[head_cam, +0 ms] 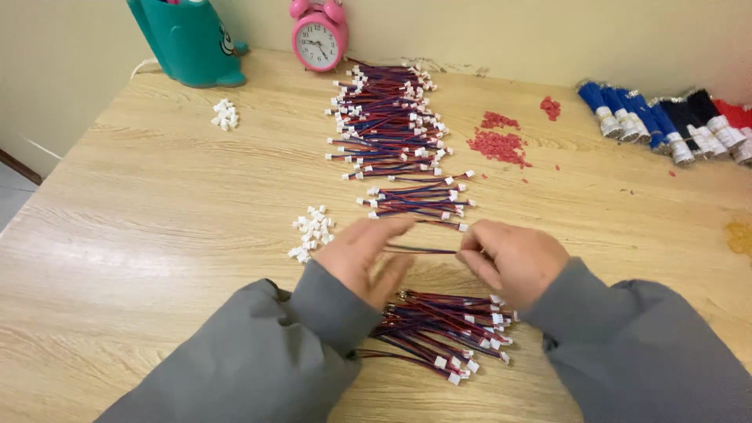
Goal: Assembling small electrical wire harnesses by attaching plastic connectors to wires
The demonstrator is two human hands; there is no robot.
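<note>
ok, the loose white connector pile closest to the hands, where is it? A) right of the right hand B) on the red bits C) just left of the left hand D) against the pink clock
C: the small pile of white connectors lies on the table just left of the left hand, apart from the right hand, which pinches one end of a red-blue wire.

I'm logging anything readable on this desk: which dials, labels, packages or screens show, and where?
Alarm clock: far edge, centre; round, pink, white dial.
Teal holder: far left; small dark mark on its side.
No packages or screens.
</note>
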